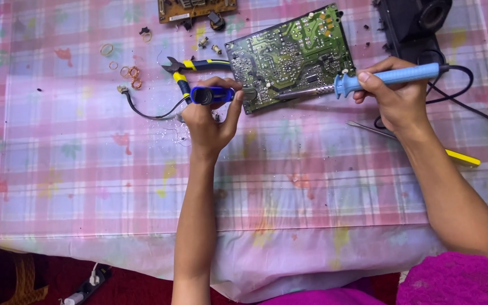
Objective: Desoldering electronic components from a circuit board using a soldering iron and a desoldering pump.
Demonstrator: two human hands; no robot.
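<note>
At the far counter edge, a light, stiff soldering iron [388, 78] is gripped at its blue handle by the right hand [393, 99], the left hand [213, 116] closed round a blue desoldering pump [213, 95], both tips meeting the fragile green circuit board [289, 56].

Blue-handled soldering iron [368, 79] lies near-level, tip on the green circuit board [289, 53] — blue desoldering pump [213, 95] at its edge.

No packages, signs or screens anywhere. Just one small label [178, 17]: a white rectangular strip, stuck near the left end of a brown board [199, 8] at the far edge of the scene, left of centre. Lies beyond and to the left of the green board [289, 56]. Print too small to make out.
</note>
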